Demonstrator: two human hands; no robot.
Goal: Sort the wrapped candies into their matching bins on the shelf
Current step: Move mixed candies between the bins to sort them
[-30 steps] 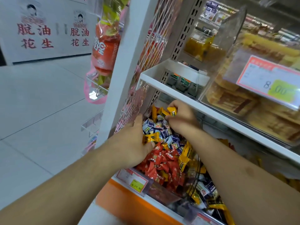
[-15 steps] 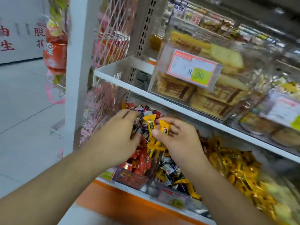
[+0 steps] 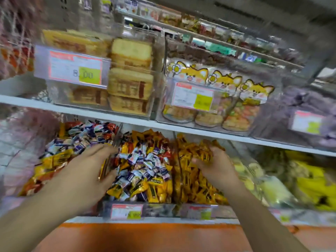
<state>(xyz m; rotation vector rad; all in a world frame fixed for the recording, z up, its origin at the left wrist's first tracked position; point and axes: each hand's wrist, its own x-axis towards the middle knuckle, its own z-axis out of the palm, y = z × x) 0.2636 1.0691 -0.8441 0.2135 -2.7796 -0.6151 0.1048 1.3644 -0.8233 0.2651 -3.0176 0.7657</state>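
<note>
Three clear bins of wrapped candies stand on the lower shelf. The left bin (image 3: 60, 153) holds mixed blue-white, red and yellow pieces. In the middle bin (image 3: 145, 164) blue-white candies lie among yellow ones. Orange-yellow candies fill the right bin (image 3: 190, 180). My left hand (image 3: 89, 170) lies with outstretched fingers over the clear divider between the left and middle bins. My right hand (image 3: 216, 168) grips a bunch of orange-yellow candies (image 3: 207, 153) above the right bin. The picture is blurred by motion.
The white upper shelf board (image 3: 163, 127) hangs just above the bins and carries clear boxes of cake slices (image 3: 131, 86) and cat-print snack packs (image 3: 227, 99). Price tags (image 3: 127, 211) line the front edge. Pale and bright yellow packets (image 3: 300, 180) fill bins further right.
The view has swung right along the shelf. My right hand carried the yellow candies from the left bin across to the orange-yellow bin. My left hand moved to the divider.
</note>
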